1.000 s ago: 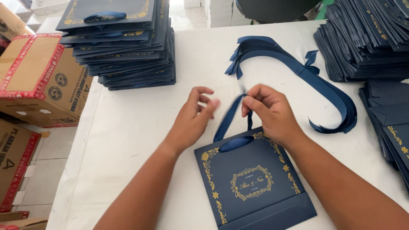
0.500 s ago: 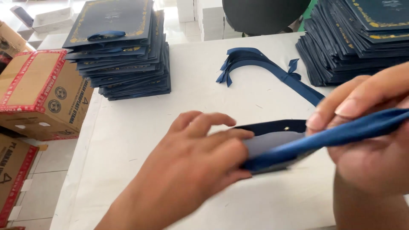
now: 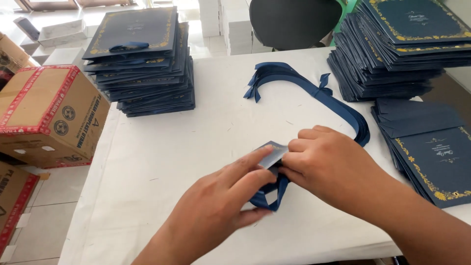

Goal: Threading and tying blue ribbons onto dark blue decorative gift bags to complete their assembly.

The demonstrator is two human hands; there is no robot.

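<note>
My left hand [image 3: 223, 201] and my right hand [image 3: 328, 162] meet at the middle of the white table [image 3: 162, 157], both closed on a navy paper bag [image 3: 273, 155]. Only one gold-trimmed corner of the bag shows between my fingertips; the rest is hidden under my hands. A loop of navy ribbon handle [image 3: 267, 197] hangs out below my left fingers and lies on the table. A bundle of loose navy ribbons [image 3: 304, 86] curves across the table just beyond my right hand.
A stack of navy bags with ribbon handles [image 3: 142, 64] stands at the back left. Taller stacks of flat navy bags [image 3: 402, 44] stand at the back right, with more [image 3: 431, 147] at the right edge. Cardboard boxes [image 3: 44, 113] sit left of the table; a black chair [image 3: 294, 22] stands behind.
A second ago the bag lay flat while my right hand pulled a ribbon at its top. It was then lifted towards the camera, and now both hands hold it low over the table.
</note>
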